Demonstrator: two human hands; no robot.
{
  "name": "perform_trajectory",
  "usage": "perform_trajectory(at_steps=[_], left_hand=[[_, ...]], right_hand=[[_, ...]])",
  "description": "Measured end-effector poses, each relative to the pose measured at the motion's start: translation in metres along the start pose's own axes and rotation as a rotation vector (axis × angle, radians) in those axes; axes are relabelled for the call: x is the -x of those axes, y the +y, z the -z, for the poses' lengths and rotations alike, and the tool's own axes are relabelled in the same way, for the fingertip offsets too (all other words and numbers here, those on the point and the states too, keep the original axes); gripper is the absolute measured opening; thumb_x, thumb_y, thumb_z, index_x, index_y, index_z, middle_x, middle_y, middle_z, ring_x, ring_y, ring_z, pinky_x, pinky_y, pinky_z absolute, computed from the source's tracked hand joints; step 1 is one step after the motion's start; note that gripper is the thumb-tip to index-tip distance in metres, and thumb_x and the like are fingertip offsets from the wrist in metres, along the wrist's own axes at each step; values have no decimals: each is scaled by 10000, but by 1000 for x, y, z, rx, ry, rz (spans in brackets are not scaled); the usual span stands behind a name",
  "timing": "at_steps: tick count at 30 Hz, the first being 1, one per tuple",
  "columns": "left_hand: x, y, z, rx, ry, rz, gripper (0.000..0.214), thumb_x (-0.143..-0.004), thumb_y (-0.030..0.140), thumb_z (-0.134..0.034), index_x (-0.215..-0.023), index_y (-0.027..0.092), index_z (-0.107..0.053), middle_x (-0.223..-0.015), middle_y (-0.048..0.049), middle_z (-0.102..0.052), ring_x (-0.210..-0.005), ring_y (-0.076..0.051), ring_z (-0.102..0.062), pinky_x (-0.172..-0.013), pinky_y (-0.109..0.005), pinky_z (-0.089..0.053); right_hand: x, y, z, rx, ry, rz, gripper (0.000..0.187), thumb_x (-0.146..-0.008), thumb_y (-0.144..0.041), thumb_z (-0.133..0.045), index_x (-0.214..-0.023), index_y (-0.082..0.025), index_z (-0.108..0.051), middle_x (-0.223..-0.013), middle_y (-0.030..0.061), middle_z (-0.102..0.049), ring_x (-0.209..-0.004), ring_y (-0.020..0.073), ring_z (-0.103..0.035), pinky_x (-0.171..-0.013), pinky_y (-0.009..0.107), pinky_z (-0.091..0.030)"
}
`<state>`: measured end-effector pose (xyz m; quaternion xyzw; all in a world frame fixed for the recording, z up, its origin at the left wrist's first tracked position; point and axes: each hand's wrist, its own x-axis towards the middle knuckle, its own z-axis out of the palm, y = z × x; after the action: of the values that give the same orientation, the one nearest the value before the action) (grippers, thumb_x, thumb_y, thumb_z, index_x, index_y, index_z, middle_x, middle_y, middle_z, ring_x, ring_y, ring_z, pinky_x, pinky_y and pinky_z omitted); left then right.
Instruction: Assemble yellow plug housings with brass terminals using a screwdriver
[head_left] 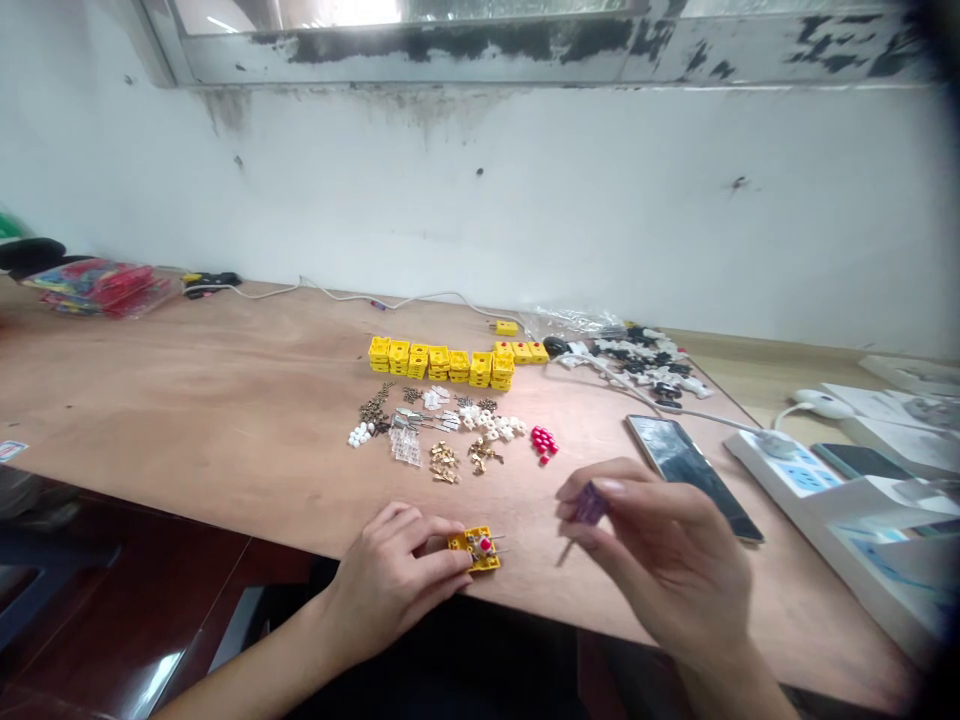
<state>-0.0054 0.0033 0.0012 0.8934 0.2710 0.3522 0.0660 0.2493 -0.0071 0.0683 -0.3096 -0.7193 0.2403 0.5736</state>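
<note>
The left hand (397, 565) grips a yellow shell (492, 563) between thumb and fingers, close to the near edge of the surface (225, 420). A red button (485, 546) sits within the shell, and two pins (502, 537) stick out from its right side. The right hand (675, 560) is raised to the right, fingertips pinched on a purple handle (590, 504) with a thin shaft (565, 553) slanting down, apart from the shell.

If the left hand tilts or squeezes the shell unevenly, loose parts in it could spill; so near the edge, they might drop to the floor. A careless pass of the shaft could knock the button or bend a pin. A sweep of either arm farther forward could mix the gold clips (444, 458) with the red caps (544, 442).

The left fingers cover the shell's left end, so how its inner parts sit is hard to make out. The right fingers hide much of the handle, and the shaft's tip is too blurred to tell its shape. Both forearms are cut off by the frame.
</note>
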Motion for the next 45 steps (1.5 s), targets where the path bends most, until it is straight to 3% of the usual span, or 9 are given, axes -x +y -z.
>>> perform_trajectory(at_steps=[2,5,7,11,23,33,45], left_hand=[[1,0,0,-6,2,3,142,-1017,276,-616,-1116,237,-710,-1183,-43,-739,-846,-184,-641,-786,-334,-480],[1,1,-2,-23,5,19,154,-1029,270,-591,-1125,233,-704,-1223,-35,-735,-852,-188,-639,-790,-339,-479],[1,1,-3,-35,7,27,156,-1033,275,-581,-1114,234,-707,-1234,-29,-734,-853,-190,-636,-791,-342,-478],[0,2,-5,-63,6,36,154,-1028,269,-588,-1118,241,-710,-1248,-19,-731,-844,-187,-630,-793,-348,-476],[-2,5,-7,-97,7,39,146,-1033,249,-575,-1074,241,-715,-1261,-17,-729,-833,-179,-623,-785,-343,-463],[-4,7,-11,-136,35,18,172,-1051,261,-524,-1078,219,-689,-1226,-17,-743,-799,-181,-632,-754,-343,-467],[-7,8,-10,-168,32,4,181,-1035,216,-519,-1099,221,-688,-1206,-35,-750,-779,-190,-635,-725,-338,-489]], right_hand=[[-2,-1,18,265,-36,-23,357,-949,-172,-680,-1236,-381,-641,-970,9,-702,-834,174,-694,-670,298,-618],[6,11,39,557,-275,-165,210,-977,-283,-650,-1176,-336,-688,-1057,42,-752,-891,208,-734,-755,331,-633],[15,23,47,606,-391,-176,218,-1011,-280,-573,-1188,-320,-693,-1086,52,-769,-959,221,-752,-808,341,-641],[29,44,51,641,-485,-166,310,-1026,-216,-458,-1191,-282,-713,-1164,86,-763,-1044,236,-747,-866,377,-642],[43,59,40,681,-379,-62,336,-1005,-147,-456,-1146,-288,-726,-1168,87,-759,-1027,244,-743,-854,426,-647],[41,58,40,637,-373,-32,316,-998,-135,-463,-1063,-275,-739,-1068,74,-781,-939,224,-760,-792,377,-658],[42,66,43,674,-365,16,320,-983,-137,-477,-1064,-288,-747,-1092,77,-784,-959,232,-766,-799,380,-667]])
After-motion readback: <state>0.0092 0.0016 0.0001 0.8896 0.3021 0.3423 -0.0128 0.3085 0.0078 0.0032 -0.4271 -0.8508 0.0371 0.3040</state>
